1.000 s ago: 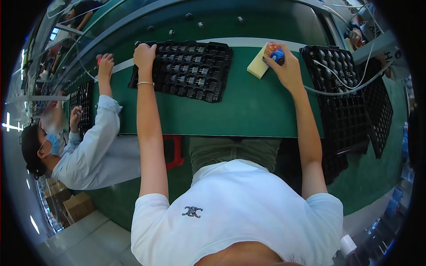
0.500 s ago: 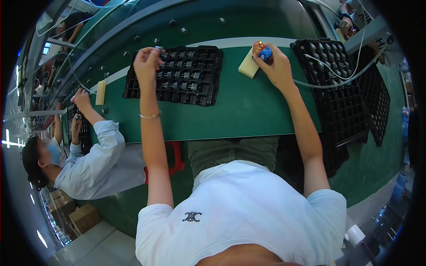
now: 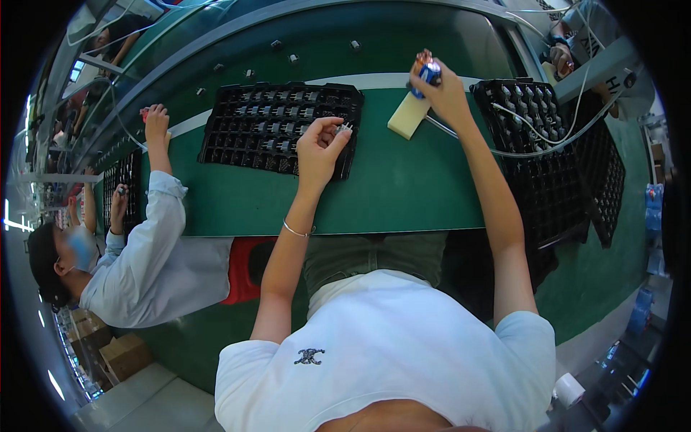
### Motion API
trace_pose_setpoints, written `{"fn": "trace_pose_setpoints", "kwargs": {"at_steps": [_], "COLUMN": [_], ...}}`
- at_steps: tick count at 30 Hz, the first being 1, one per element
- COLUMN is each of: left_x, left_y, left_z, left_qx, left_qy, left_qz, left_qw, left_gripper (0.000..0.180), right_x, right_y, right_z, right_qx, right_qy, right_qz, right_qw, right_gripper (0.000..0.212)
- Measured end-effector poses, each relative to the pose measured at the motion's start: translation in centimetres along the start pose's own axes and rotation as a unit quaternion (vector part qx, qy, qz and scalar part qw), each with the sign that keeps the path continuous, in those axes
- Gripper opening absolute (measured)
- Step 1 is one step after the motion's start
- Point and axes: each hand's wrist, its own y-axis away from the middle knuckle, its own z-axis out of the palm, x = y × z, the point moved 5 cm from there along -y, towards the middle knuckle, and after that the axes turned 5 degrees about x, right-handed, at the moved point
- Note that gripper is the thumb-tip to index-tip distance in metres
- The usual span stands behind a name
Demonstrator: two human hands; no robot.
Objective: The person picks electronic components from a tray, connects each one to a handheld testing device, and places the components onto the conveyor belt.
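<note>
My left hand point(image 3: 318, 150) is over the right side of a black tray point(image 3: 216, 147), its fingers pinching a small silvery component point(image 3: 345, 129). Rows of similar small grey parts point(image 3: 270, 111) with metal pins sit in the tray's pockets. Farther right, my right hand point(image 3: 448, 93) is wrapped round a small blue and copper-coloured device point(image 3: 427, 72); its exact kind is unclear. Just below that hand, a pale yellow block point(image 3: 407, 115) lies on the green table point(image 3: 410, 194).
More black trays point(image 3: 540, 187) are stacked at the right, the upper one holding parts, with a pale cable point(image 3: 533, 153) across them. Several small parts point(image 3: 294, 58) lie on the far green surface beyond a curved rail. At left, a co-worker point(image 3: 144, 266) handles small things.
My left hand has moved right and nearer, from the tray's far edge to its right side, with a small component in its fingers. The blue and copper device has risen slightly and turned.
</note>
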Motion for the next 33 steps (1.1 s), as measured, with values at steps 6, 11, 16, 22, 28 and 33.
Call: {"fn": "trace_pose_setpoints", "kwargs": {"at_steps": [6, 11, 16, 22, 28, 33], "left_x": [-0.2, -0.2, 0.5, 2.6, 3.9, 4.2], "left_y": [-0.2, -0.6, -0.7, -0.3, 0.3, 0.0], "left_z": [-0.3, -0.4, -0.5, 0.5, 2.6, 2.3], "left_qx": [-0.005, 0.015, -0.017, -0.016, -0.033, -0.029], "left_qy": [-0.03, 0.047, 0.073, 0.157, 0.123, 0.105], "left_qz": [-0.02, -0.054, -0.081, -0.091, -0.096, -0.092], "left_qw": [0.999, 0.997, 0.994, 0.983, 0.987, 0.99], "left_gripper": [0.014, 0.014, 0.018, 0.018, 0.022, 0.023], "right_x": [3.2, 5.1, 1.8, -3.7, -6.6, -6.0], "right_y": [-9.4, -10.9, -9.3, 0.1, 6.3, 6.7], "right_z": [3.7, 5.2, 4.1, 3.1, 3.7, 4.3], "right_qx": [0.07, 0.058, 0.069, -0.111, -0.16, -0.199], "right_qy": [0.127, 0.25, 0.203, -0.222, -0.362, -0.39], "right_qz": [-0.081, -0.042, -0.132, 0.076, 0.152, 0.198], "right_qw": [0.986, 0.966, 0.968, 0.966, 0.905, 0.877], "right_gripper": [0.047, 0.049, 0.05, 0.035, 0.035, 0.035]}}
